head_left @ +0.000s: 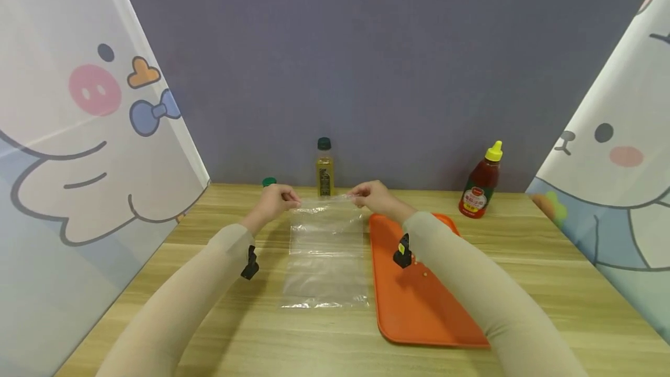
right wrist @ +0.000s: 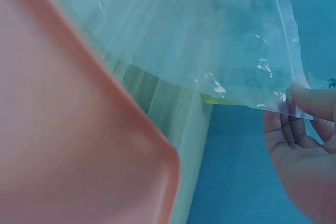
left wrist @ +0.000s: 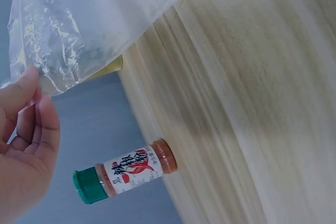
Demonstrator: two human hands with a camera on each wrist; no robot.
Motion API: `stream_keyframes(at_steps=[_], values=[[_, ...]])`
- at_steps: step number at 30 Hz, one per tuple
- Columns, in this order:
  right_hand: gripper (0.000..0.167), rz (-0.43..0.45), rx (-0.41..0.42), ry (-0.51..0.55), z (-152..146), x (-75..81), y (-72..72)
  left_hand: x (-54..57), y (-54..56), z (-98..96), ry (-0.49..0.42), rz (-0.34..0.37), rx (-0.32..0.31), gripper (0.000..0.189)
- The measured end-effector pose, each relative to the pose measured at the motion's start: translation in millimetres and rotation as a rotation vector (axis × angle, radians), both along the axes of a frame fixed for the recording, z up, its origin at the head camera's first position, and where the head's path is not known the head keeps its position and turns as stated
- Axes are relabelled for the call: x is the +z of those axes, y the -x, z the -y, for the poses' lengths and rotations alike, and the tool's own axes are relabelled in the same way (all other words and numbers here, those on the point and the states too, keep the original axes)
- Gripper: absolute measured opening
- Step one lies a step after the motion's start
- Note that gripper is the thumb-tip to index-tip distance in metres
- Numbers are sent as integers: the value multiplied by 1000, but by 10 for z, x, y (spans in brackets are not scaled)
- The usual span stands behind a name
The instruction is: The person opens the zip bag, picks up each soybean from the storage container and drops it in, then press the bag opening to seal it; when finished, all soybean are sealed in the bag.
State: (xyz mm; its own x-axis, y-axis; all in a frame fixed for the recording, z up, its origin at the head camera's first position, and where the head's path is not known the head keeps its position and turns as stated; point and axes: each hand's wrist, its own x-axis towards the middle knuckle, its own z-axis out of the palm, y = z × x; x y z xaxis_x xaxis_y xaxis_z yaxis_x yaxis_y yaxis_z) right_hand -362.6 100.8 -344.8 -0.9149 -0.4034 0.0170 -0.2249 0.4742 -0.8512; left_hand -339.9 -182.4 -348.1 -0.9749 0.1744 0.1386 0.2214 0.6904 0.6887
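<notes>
The grey panel (head_left: 335, 74) stands behind everything, with the wood-grain table (head_left: 314, 342) below it; on the table, to the right of the bag, lies the orange tray (head_left: 398, 307), partly hidden by the right forearm. The clear plastic bag (head_left: 324, 278) is at centre, in front of the person, its upper edge raised between the hands and its body sloping down over the table; whether its lower end touches the wood, I cannot tell. The left hand (head_left: 273, 199) pinches one end of the upper edge between thumb and fingers, and the right hand (head_left: 378, 198) pinches the other – both grips narrow, film between the tips; for a clean hold, I would keep the two pinches level, the pull even and gentle, and the fingertips close to the strip that looks like a zip seal, since thin film may slip or crease. The sauce bottle (head_left: 478, 188), red with a yellow cap, bears a green and red label too small to read; the oil-coloured bottle (head_left: 325, 176) behind the bag has a dark label, also illegible; the green-capped shaker (left wrist: 126, 174) carries bold characters that appear to read 辣椒粉, chilli powder, beside a red pepper drawing; smallest are a few pale bits (head_left: 425, 274) on the tray.
</notes>
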Motion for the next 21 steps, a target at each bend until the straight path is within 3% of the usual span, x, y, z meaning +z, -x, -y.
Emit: stream_keyframes(at_steps=[13,21], values=[[23,-111,3,-19,-86,85,-193,67,-211,-25,40,-218,-22,6],[23,-100,42,-5,-199,57,-306,49,-330,-54,40,-217,-21,4]])
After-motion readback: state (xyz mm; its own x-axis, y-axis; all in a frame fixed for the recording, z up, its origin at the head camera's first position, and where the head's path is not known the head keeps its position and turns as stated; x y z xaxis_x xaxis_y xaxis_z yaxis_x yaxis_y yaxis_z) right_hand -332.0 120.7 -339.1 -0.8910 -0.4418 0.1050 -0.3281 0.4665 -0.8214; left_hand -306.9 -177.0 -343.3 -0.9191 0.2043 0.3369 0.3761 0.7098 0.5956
